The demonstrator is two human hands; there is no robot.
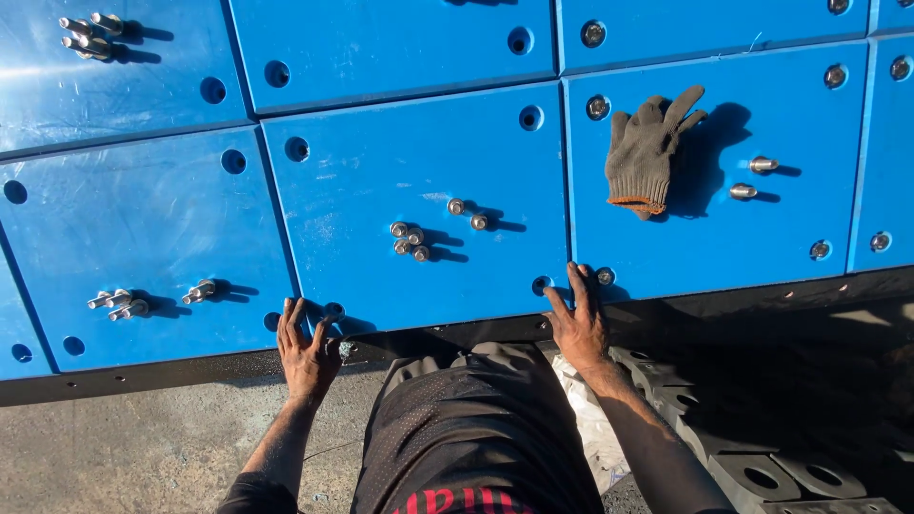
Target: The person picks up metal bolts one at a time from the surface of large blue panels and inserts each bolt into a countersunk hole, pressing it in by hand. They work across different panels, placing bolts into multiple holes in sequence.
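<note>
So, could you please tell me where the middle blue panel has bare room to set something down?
The middle panel is bare above and left of the bolt cluster. Around the bolt pair it is crowded. Left hand and right hand take its lower corners.

Dark mesh shorts, perhaps red-printed waistband

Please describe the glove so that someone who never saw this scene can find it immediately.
Look at the blue panel on the right, above the person's right hand. The grey knitted glove lies near its upper left, fingers pointing up. It is the only soft thing there; everything nearby is metal bolts.
</note>
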